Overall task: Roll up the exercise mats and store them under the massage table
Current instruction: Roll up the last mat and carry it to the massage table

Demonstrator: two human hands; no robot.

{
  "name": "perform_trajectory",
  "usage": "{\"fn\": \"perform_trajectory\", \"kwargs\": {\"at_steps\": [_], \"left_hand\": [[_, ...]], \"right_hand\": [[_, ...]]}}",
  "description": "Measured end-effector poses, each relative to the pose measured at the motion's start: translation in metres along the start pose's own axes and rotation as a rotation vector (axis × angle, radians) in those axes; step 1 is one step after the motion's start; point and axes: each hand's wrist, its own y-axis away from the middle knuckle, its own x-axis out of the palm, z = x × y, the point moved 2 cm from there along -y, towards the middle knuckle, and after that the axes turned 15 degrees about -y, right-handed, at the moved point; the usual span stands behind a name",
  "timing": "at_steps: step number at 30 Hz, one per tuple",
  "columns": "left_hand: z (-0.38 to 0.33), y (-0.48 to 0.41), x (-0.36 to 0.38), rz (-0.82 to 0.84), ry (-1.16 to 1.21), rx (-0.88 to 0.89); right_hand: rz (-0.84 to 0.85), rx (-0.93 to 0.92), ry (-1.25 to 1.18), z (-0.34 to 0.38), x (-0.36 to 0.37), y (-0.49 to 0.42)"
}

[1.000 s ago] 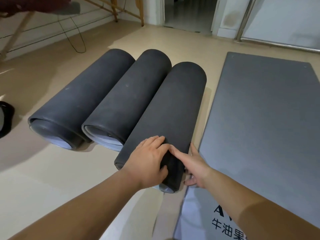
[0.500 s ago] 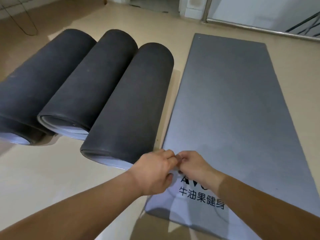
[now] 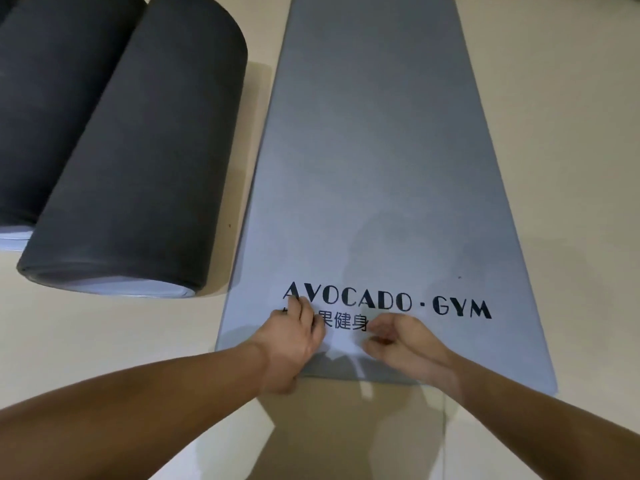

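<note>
Both hands at the near short edge of a flat grey mat on the floor.
Left hand and right hand side by side, fingers curled, gripping nothing; long axis running straight away; rolled mat just left.

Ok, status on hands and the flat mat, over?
Left hand and right hand curled, resting on flat grey mat at near edge. Not rolled yet. Rolled mat lies left, clear.

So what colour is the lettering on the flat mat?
Black, on the grey flat mat; lettering clearest in the head view.
</note>
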Motion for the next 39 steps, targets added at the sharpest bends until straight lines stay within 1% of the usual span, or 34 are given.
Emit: {"fn": "perform_trajectory", "kwargs": {"at_steps": [2, 3, 4, 5, 7, 9, 11, 12, 14, 15, 17, 20, 23, 28, 29, 31, 33, 35, 37, 38, 39], "left_hand": [[-0.003, 0.001, -0.006, 0.050, -0.005, 0.009], [-0.005, 0.004, -0.009, 0.070, 0.012, 0.025], [-0.007, 0.008, -0.011, 0.092, 0.033, 0.048], [-0.008, 0.012, -0.013, 0.095, 0.050, 0.064], [-0.008, 0.018, -0.021, 0.048, 0.036, 0.067], [-0.002, 0.022, -0.034, 0.027, 0.028, 0.056], [0.010, 0.025, -0.046, 0.012, 0.052, -0.008], [0.018, 0.026, -0.055, -0.020, 0.059, -0.053], [0.036, 0.026, -0.071, -0.075, 0.063, -0.143], [0.045, 0.027, -0.078, -0.101, 0.076, -0.187], [0.064, 0.028, -0.094, -0.142, 0.150, -0.253], [0.086, 0.031, -0.119, -0.125, 0.317, -0.285], [0.102, 0.041, -0.141, -0.043, 0.468, -0.259], [0.120, 0.058, -0.184, 0.117, 0.731, -0.134], [0.124, 0.057, -0.191, 0.155, 0.755, -0.102], [0.134, 0.050, -0.198, 0.223, 0.758, -0.071], [0.141, 0.038, -0.195, 0.257, 0.757, -0.087], [0.147, 0.022, -0.189, 0.214, 0.690, -0.160], [0.153, 0.012, -0.185, 0.090, 0.613, -0.283], [0.156, 0.010, -0.184, -0.015, 0.550, -0.349], [0.156, 0.010, -0.182, -0.166, 0.435, -0.406]], "right_hand": [[0.149, -0.115, 0.401, 0.002, 0.001, 0.013], [0.135, -0.079, 0.510, 0.001, 0.000, 0.012], [0.089, -0.038, 0.470, 0.004, 0.000, 0.013], [0.086, -0.043, 0.501, 0.010, 0.000, 0.014], [0.055, -0.130, 0.614, 0.016, 0.003, 0.017], [0.029, -0.148, 0.737, 0.017, 0.006, 0.020], [0.006, -0.079, 0.789, 0.019, 0.003, 0.026], [0.022, -0.024, 0.826, 0.021, -0.003, 0.032], [-0.017, 0.028, 0.880, 0.029, -0.017, 0.042], [-0.044, 0.038, 0.883, 0.032, -0.028, 0.045], [-0.076, 0.092, 0.793, 0.042, -0.050, 0.050], [-0.040, 0.146, 0.640, 0.073, -0.087, 0.049], [0.076, 0.194, 0.586, 0.113, -0.122, 0.055], [0.382, 0.456, 0.464, 0.141, -0.151, 0.055], [0.421, 0.489, 0.450, 0.143, -0.155, 0.054], [0.444, 0.518, 0.451, 0.143, -0.159, 0.049], [0.393, 0.495, 0.474, 0.142, -0.160, 0.038], [0.280, 0.408, 0.603, 0.147, -0.165, 0.028], [0.095, 0.278, 0.696, 0.154, -0.176, 0.020], [0.005, 0.226, 0.690, 0.157, -0.182, 0.019], [-0.080, 0.181, 0.672, 0.160, -0.187, 0.019]]}}
